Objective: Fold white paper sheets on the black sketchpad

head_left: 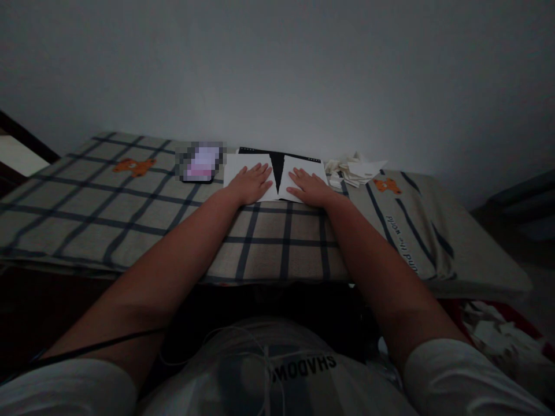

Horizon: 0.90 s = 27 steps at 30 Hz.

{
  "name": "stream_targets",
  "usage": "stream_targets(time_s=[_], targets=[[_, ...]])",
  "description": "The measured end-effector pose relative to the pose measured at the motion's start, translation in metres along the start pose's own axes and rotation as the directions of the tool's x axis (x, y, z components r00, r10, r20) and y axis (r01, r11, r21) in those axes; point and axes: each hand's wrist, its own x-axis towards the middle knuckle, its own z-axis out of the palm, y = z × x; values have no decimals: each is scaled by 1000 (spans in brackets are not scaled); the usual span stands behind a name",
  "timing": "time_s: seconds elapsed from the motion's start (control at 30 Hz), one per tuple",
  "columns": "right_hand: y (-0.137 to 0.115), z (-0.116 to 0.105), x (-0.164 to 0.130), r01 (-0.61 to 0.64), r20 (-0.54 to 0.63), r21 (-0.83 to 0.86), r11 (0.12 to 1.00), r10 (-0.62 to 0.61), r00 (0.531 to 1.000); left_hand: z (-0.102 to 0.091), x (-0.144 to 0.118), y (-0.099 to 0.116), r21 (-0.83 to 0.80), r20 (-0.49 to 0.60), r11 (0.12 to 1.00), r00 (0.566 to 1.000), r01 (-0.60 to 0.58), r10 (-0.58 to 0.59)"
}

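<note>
I saw the checked cloth point(130, 202) fill the middle of the frame. The paper point(247, 164) lay at its far edge, centre. My left hand point(250, 184) and right hand point(309, 188) lay flat and open on both flaps, holding nothing. I judged pressing evenly would keep the folds sharp.

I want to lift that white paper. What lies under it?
Under the white paper a black sheet shows in the gap and along the far edge. Both hands, left hand and right hand, cover the rest.
</note>
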Motion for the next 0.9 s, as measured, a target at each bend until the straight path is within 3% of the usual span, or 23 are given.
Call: stream_targets(time_s=[0.33, 0.47, 0.63, 0.9], targets=[[7, -4, -2, 55, 33, -5, 998, -55, 998, 2, 2, -8, 23, 3, 999, 999, -37, 37], [10, -5, -1, 88, -27, 26, 996, -87, 996, 5, 1, -12, 9, -29, 999, 998, -46, 47], [8, -9, 1, 176, -187, -1, 984, -173, 967, 3, 1, -16, 4, -82, 995, 991, -104, 104], [-8, -18, -3, 178, -192, 30, 984, -169, 967, -3, -2, -5, 42, -76, 998, 996, -41, 44]])
